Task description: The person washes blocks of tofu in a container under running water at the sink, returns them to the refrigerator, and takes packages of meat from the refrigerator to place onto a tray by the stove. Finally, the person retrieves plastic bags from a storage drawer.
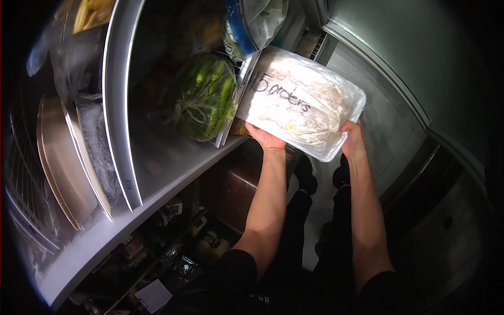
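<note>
Bare left forearm (266, 199) and right forearm (366, 210) stretch toward 12 o'clock, the left hand (266, 138) palm-up at 1 o'clock, the right hand (354, 139) gripping near 3 o'clock.

Tray (361, 100) is wht; wrapped contents (317, 92) off-wht w/ beige-pink patches & 1 sm. yellow spot (291, 127). Lettering (281, 94) blk. Veg (212, 100) bright grn in clear bag (191, 111). Upper bag (265, 23) clear w/ blue band (239, 26). Sleeves (239, 265) & trousers (294, 226) blk. Bin (228, 186) reddish-brn; floor (388, 94) pale gry.
</note>
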Demonstrator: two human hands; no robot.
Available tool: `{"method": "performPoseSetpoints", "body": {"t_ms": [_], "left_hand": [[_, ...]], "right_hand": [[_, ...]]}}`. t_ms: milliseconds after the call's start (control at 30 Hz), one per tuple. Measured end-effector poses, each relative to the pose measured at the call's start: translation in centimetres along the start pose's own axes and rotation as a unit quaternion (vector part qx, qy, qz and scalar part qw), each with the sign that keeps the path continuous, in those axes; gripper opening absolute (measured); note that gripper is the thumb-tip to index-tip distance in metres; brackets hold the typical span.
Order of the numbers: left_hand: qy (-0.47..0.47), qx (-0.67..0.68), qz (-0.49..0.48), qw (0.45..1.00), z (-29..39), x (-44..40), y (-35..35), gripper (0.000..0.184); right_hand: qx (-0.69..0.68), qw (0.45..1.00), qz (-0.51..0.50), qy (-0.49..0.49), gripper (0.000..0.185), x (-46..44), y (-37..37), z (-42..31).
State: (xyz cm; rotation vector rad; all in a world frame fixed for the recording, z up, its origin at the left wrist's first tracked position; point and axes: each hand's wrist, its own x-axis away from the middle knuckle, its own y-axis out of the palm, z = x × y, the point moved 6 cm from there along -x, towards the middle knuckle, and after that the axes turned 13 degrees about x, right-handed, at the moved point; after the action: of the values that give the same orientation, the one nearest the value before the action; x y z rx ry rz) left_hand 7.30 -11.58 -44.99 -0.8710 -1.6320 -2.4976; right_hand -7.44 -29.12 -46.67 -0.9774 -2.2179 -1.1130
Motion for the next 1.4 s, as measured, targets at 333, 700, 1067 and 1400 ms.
{"method": "performPoseSetpoints", "body": {"t_ms": [333, 700, 1067, 1400], "left_hand": [[-0.07, -0.014, 0.037, 0.997, -5.0, 7.2, 1.0, 0.066], [-0.379, -0.055, 0.049, 0.923, -8.0, 25.9, 8.8, 0.056], [-0.658, -0.16, -0.057, 0.733, -14.1, 45.7, 20.9, 0.057], [-0.786, -0.302, -0.134, 0.522, -16.2, 48.1, 19.2, 0.046]], "right_hand": [[-0.023, 0.997, 0.072, -0.02, 0.051, 7.3, -7.3, -0.2], [-0.063, 0.974, 0.193, -0.1, 0.058, 32.1, -13.5, -5.0], [-0.19, 0.873, 0.373, -0.251, 0.059, 58.7, -16.4, -6.8], [-0.223, 0.852, 0.404, -0.247, 0.057, 65.0, -18.8, -4.3]]}}
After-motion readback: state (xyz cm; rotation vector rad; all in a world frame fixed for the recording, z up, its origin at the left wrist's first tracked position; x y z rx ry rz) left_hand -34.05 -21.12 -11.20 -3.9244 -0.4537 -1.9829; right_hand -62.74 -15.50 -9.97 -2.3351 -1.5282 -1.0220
